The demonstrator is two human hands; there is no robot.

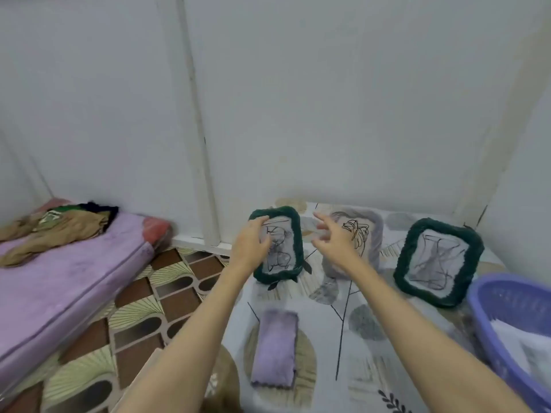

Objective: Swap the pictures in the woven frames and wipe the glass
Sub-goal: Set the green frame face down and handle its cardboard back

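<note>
Cloth: a folded lilac cloth (275, 347) lies flat on the leaf-print worktop (372, 338), nearest, at 6 o'clock.
Basket: a purple basket (507, 317) sits at 4 o'clock.
Left hand: the left hand (250, 244) rests on the left green woven frame (278, 244) at its 9 o'clock edge, fingers curled round the rim.
Right hand: the right hand (334, 238) hovers before the grey middle frame (357, 242), fingers apart, holding nothing.
Right frame: a second green woven frame (438, 260) leans at 2 o'clock.
Bed: a lilac mattress (68, 272) lies at 9 o'clock.
</note>
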